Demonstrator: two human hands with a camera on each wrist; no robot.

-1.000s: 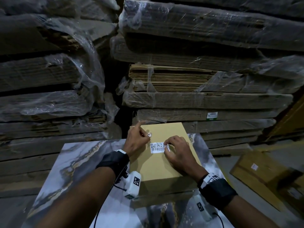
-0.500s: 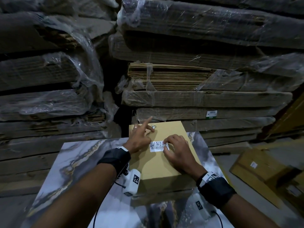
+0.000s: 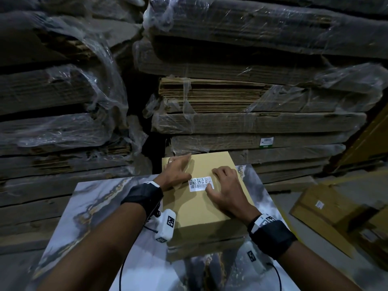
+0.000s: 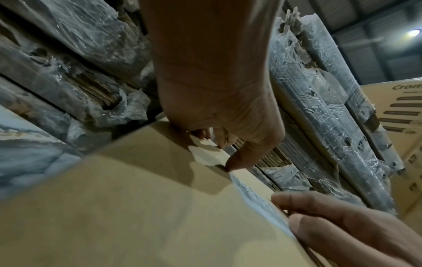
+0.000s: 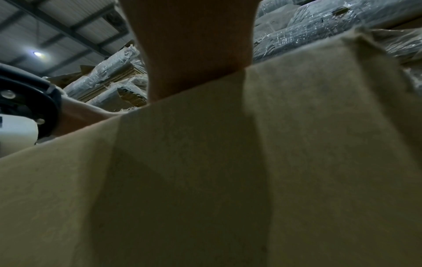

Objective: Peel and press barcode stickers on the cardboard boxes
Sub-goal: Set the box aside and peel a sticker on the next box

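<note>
On the marbled surface (image 3: 94, 206), in the head view, we saw a flat cardboard box (image 3: 201, 208) lying closed, so what it held, if anything, was hidden. A white barcode sticker (image 3: 199, 183) lay flat on its top face, toward the far half. Our left hand (image 3: 178, 171) rested on the box just left of the sticker, fingers spread and fairly straight, thumb at the sticker's left edge; we judged it was steadying the box. Our right hand (image 3: 226, 187) lay palm down just right of the sticker, its fingertips (image 3: 210, 186) touching the sticker's right end, which we took to be the pressing step. Behind stood stacks of flattened cardboard in plastic wrap (image 3: 252, 101), and more boxes (image 3: 327, 208) sat on the floor to the right.

In the left wrist view, we looked along the box top. The left hand's thumb (image 4: 235, 162) and curled fingers pinched a small pale paper scrap (image 4: 207, 153), probably the peeled backing, kept clear of the label. The sticker appeared as a thin pale strip (image 4: 258, 202), with the right hand's fingertips (image 4: 303, 224) lying loosely on its near end, gripping nothing.

In the right wrist view, the box's side filled nearly everything. We saw only the right wrist above the box edge, so we could not tell there how that hand's fingers lay. A black wrist strap (image 5: 34, 101) showed at the left.
</note>
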